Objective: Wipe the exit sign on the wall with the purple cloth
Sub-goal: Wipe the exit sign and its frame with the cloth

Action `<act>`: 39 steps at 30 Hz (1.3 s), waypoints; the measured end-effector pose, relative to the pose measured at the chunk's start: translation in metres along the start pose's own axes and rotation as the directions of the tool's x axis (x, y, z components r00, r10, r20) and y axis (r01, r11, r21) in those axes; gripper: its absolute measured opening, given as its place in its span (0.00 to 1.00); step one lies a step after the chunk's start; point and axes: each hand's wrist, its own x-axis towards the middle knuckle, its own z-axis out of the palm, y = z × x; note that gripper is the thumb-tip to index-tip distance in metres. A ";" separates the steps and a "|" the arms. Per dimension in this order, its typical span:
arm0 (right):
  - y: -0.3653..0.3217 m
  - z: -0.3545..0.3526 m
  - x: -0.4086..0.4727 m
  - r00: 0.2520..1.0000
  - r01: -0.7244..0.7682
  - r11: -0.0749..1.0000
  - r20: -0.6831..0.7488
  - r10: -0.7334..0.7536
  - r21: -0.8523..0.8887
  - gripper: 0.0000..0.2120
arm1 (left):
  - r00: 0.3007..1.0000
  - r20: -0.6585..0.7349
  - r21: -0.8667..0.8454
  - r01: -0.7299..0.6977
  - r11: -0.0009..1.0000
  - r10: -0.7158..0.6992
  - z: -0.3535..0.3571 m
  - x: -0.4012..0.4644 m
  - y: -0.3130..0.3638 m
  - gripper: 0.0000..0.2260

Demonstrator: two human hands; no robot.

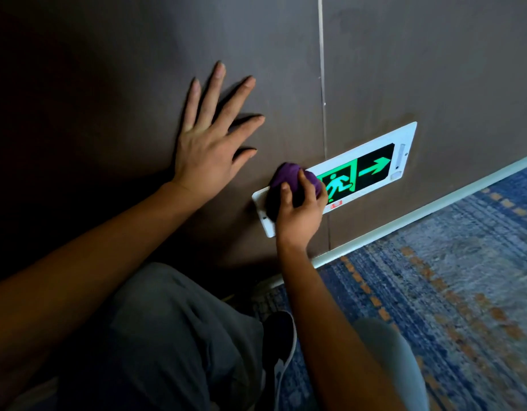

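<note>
The exit sign (372, 167) is a white-framed panel set low in the dark wall, with a glowing green running figure and a green arrow pointing right. My right hand (300, 212) grips the bunched purple cloth (283, 180) and presses it against the left end of the sign, covering that part. My left hand (214, 134) lies flat on the wall up and left of the sign, fingers spread, holding nothing.
A thin vertical seam (323, 84) splits the wall panels just above the sign. A pale baseboard (419, 215) runs below it, meeting blue and orange patterned carpet (449, 292). My bent knee in grey trousers (173, 336) and a dark shoe (280, 336) sit close to the wall.
</note>
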 end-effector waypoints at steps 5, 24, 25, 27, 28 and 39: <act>0.011 0.016 -0.036 0.990 0.141 0.990 0.026 -0.140 -0.023 0.19 | 1.000 -0.001 0.002 -0.020 1.000 0.020 -0.001 -0.002 -0.002 0.22; 0.005 -0.003 -0.028 0.966 0.254 0.965 0.035 -0.257 0.064 0.18 | 1.000 0.014 0.035 -0.018 0.999 0.018 -0.003 -0.001 -0.002 0.21; 0.001 0.000 -0.026 0.967 0.251 0.965 0.034 -0.254 0.083 0.19 | 1.000 0.018 0.030 -0.016 0.999 0.015 -0.004 -0.001 -0.001 0.20; 0.000 0.008 -0.027 0.972 0.228 0.970 0.031 -0.231 0.079 0.17 | 1.000 0.022 0.022 -0.014 1.000 0.013 -0.005 -0.002 -0.001 0.20; 0.002 0.012 -0.031 0.975 0.217 0.975 0.027 -0.219 0.058 0.16 | 1.000 0.022 0.024 -0.015 1.000 0.014 -0.005 -0.002 0.000 0.20; 0.069 0.019 -0.055 0.992 0.067 0.990 0.116 -0.052 -0.127 0.13 | 0.999 0.008 0.070 -0.041 0.997 0.041 -0.001 -0.001 0.001 0.18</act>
